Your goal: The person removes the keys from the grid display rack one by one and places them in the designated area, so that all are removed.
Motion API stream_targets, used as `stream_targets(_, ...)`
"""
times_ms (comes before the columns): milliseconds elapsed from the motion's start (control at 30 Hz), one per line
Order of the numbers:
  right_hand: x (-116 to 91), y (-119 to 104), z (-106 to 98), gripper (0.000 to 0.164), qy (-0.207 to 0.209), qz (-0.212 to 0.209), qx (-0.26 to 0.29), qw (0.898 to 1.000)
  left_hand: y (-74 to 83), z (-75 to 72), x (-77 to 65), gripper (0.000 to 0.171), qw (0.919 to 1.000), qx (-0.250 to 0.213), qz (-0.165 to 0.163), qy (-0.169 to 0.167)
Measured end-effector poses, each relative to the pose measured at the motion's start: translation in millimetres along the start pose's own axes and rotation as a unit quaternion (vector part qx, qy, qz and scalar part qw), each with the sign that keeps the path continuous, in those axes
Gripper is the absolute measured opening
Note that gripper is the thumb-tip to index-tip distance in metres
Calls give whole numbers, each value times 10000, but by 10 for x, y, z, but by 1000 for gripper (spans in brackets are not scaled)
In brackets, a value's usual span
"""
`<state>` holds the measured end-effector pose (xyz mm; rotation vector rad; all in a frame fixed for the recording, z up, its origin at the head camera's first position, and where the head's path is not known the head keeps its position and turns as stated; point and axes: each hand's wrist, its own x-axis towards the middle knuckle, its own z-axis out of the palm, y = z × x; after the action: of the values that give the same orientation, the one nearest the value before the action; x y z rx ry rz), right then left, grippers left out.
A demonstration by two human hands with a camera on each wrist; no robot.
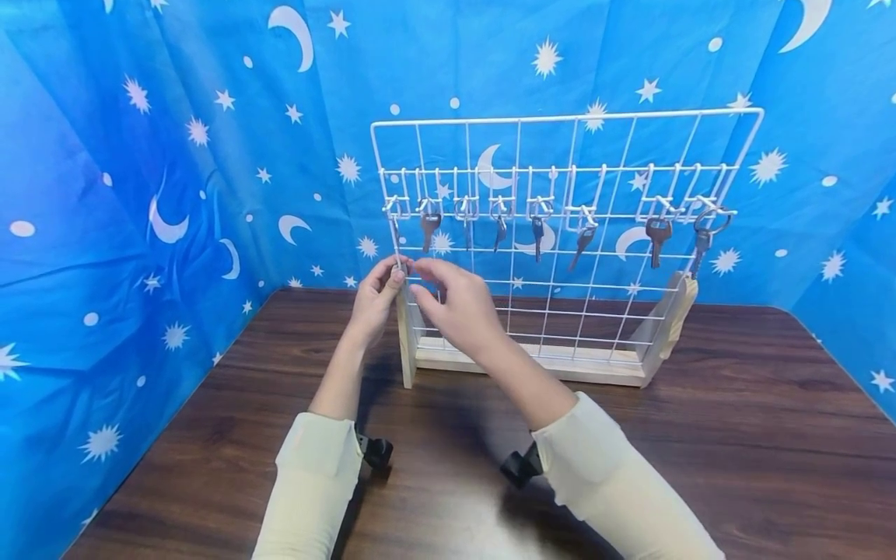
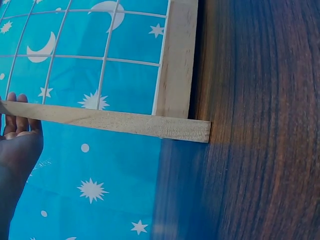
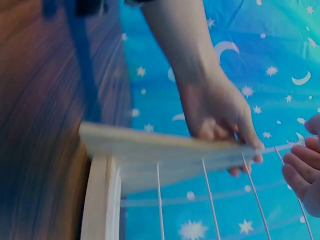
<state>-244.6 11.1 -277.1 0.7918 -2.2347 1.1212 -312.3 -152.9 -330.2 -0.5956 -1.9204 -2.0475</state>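
A white wire grid rack stands upright in a wooden stand. My left hand pinches the rack's left edge where the wire meets the top of the left wooden side piece. In the left wrist view, the fingers of my left hand lie around that wooden strip. Beside it, my right hand hovers in front of the grid with thumb and fingers apart, holding nothing that I can see. The right wrist view shows its bent fingers close to the wires.
Several metal keys hang from white hooks across the grid, one on a large ring at the right end. A wooden base bar joins the sides on a dark wood table. Blue star-patterned cloth hangs behind.
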Motion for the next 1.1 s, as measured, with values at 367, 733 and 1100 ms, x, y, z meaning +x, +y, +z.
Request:
stream_targets(367, 355, -216, 275, 39, 1218, 145, 1004, 9874, 16, 9, 14, 41, 9998, -163, -14, 63)
stream_targets(733, 461, -301, 298, 20, 1670, 401, 1307, 9764, 2, -38, -9, 80, 9999, 50, -59, -83)
stream_targets(1100, 420, -356, 230, 14, 1852, 130, 1435, 9721, -14, -30, 4, 78, 10000, -32, -61, -62)
